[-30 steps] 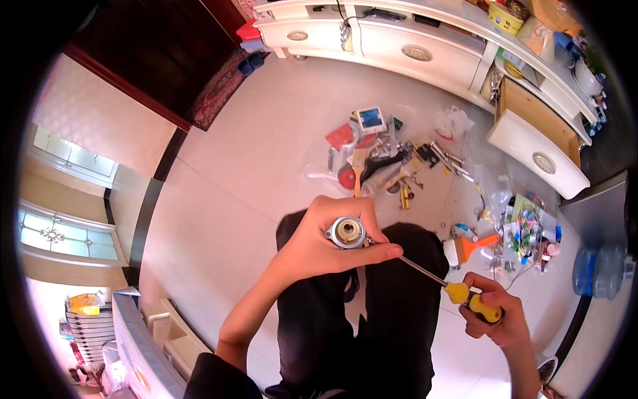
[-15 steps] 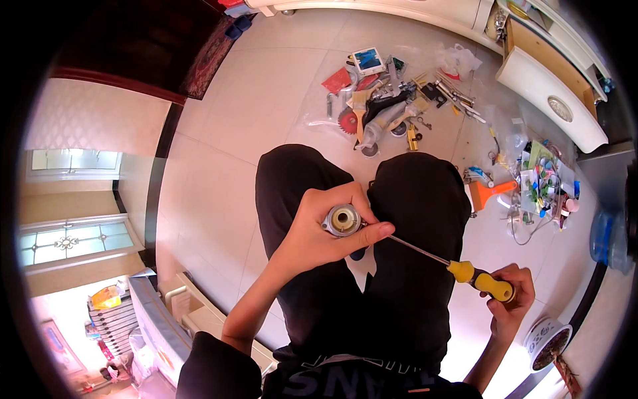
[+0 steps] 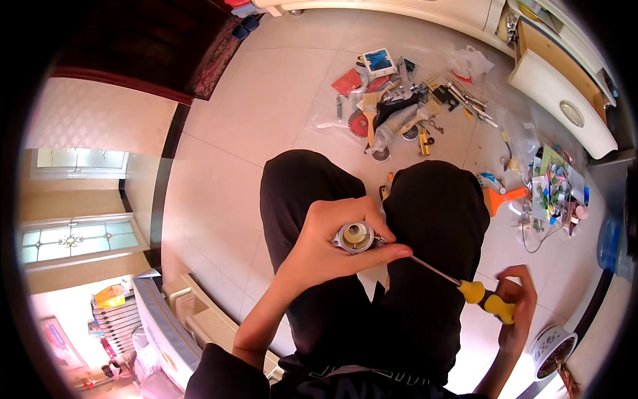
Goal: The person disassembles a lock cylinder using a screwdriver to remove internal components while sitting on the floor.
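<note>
Over my lap, my left hand [image 3: 325,243] is closed around a round grey metal fitting [image 3: 343,247] with a pale, hollow centre facing up. Its thumb lies along the near side, by the tip end of a screwdriver [image 3: 473,292]. The thin shaft slants down to the right from the fitting to a yellow and black handle. My right hand [image 3: 520,299] is at the handle's end, fingers curled about it. The exact contact of the screwdriver tip with the fitting is hidden by my left fingers.
Ahead on the tiled floor lies a pile of tools with brushes [image 3: 370,118] and a red saw blade [image 3: 359,124]. An orange scraper [image 3: 505,197] lies beside small parts at right. A white drawer [image 3: 555,100] stands open; a potted plant [image 3: 553,356] is lower right.
The whole view has shifted slightly, with both hands lower and to the right. My right hand has turned around the screwdriver handle, and the fitting has tilted a little.
</note>
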Action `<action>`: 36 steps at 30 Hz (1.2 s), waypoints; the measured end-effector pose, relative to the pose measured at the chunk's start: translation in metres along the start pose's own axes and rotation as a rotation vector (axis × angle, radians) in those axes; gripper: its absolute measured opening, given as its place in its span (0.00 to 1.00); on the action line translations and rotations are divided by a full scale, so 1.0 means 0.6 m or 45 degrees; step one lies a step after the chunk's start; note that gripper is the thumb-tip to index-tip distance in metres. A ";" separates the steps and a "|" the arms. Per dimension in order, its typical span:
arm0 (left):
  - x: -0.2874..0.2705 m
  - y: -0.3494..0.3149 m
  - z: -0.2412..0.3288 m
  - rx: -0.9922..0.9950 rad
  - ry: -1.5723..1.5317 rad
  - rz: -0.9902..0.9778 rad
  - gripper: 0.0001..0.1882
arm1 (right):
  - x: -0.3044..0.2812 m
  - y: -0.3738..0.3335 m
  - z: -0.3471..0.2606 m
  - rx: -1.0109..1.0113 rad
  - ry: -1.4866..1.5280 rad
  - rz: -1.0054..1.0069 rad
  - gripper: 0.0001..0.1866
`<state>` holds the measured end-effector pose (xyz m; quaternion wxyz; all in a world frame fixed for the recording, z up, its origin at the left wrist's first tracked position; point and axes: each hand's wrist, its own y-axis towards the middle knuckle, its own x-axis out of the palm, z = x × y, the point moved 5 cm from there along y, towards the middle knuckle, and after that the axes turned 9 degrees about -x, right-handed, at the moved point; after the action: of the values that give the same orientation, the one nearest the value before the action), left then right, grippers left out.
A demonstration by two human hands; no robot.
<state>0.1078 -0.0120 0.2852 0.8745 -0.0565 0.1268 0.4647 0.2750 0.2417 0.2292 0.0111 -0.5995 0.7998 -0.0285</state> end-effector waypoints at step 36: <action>-0.019 -0.017 -0.015 -0.089 0.013 0.154 0.15 | -0.004 -0.010 -0.027 -0.396 -0.168 0.211 0.16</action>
<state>0.1085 -0.0285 0.2794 0.8418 -0.0815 0.1180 0.5204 0.2806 0.2431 0.2455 -0.0268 -0.5265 0.8388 0.1358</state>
